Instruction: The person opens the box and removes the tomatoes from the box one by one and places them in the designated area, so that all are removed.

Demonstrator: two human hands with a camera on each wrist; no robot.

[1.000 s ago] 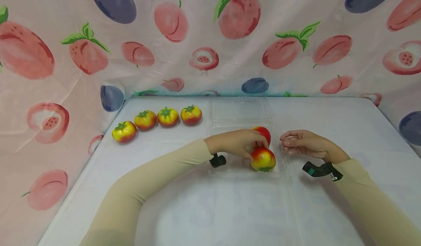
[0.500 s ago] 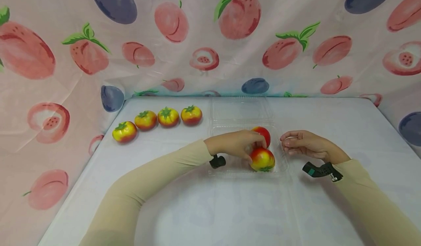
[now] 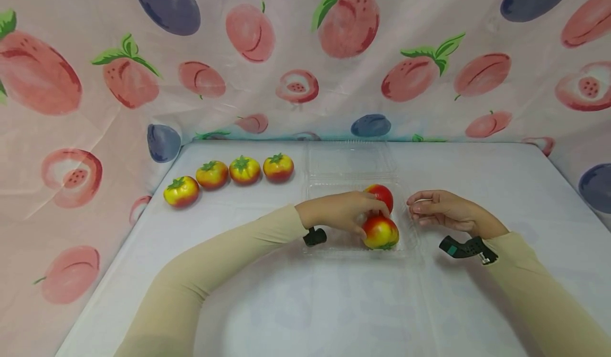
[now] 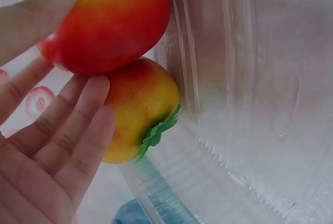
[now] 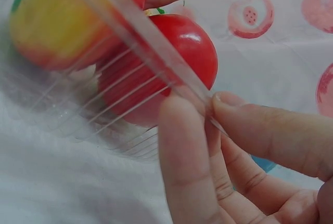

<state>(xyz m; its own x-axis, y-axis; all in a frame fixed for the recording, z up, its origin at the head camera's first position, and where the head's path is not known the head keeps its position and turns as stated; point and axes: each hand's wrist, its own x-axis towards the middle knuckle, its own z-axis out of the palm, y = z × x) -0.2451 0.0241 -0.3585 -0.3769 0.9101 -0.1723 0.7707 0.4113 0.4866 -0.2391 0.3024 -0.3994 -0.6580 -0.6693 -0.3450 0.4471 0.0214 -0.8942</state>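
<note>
Two red-and-yellow persimmons are inside a clear plastic clamshell box [image 3: 343, 243] lying open. My left hand [image 3: 341, 210] reaches over the box and grips the near persimmon [image 3: 383, 235], whose green leaf cap faces the front edge. In the left wrist view the thumb [image 4: 39, 13] lies over that fruit, and other fingertips reach to the second persimmon [image 4: 143, 107] behind it. At the box's right side, my right hand [image 3: 441, 211] pinches the rim between thumb and finger, seen closely in the right wrist view with the ribbed wall [image 5: 125, 104].
Several more persimmons [image 3: 244, 170] stand in a row at the table's back left, leaf caps up. The box's lid [image 3: 348, 158] lies folded back toward the fruit-printed curtain [image 3: 267, 107]. Wrist cameras [image 3: 315, 236] sit on both wrists. White cloth covers the table [image 3: 305, 304].
Almost nothing differs. The left hand and the near persimmon shift very slightly within the box; the right hand stays at the rim.
</note>
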